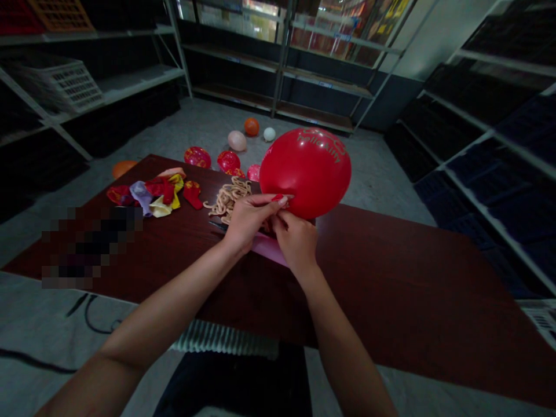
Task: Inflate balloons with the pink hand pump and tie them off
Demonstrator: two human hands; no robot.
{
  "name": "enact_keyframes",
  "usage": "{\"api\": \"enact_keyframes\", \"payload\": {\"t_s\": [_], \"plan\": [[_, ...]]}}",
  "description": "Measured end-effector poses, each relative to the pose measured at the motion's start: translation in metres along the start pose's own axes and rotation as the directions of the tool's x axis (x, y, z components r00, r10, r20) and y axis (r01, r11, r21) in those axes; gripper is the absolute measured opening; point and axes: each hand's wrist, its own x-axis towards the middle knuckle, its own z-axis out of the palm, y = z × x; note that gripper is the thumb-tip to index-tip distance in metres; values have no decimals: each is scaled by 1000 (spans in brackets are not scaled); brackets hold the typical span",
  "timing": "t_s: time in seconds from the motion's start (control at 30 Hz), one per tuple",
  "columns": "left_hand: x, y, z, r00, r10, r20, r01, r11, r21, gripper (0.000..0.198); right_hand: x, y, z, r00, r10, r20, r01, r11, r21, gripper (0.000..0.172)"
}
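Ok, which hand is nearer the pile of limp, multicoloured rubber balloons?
Left. The left hand is apart from the balloon pile, to its right; the right hand is farther right.

Dim light left the rack (460,114) right of the surface (391,278) nearly black; the window (263,16) beyond the surface glowed brighter; pixelation blotted its left part.

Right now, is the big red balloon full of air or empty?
Full: the red balloon is swollen and round, its skin stretched smooth. Whether it is tied, I cannot tell: the hands partly hide its neck.
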Motion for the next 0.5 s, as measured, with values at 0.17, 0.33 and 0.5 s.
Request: {"api": "enact_keyframes", "payload": {"t_s": [0.17,0.33,0.5], "plan": [[11,10,-12,992,107,60,-112,989,98,22,9,4,-29,984,-13,179,-104,770,629,31],[6,17,-14,841,377,388,-518,766,380,12,19,18,-31,978,134,157,-202,460,865,34],[-9,18,-11,467,447,763,-882,168,441,20,25,31,-17,946,252,204,-292,392,872,39]]}}
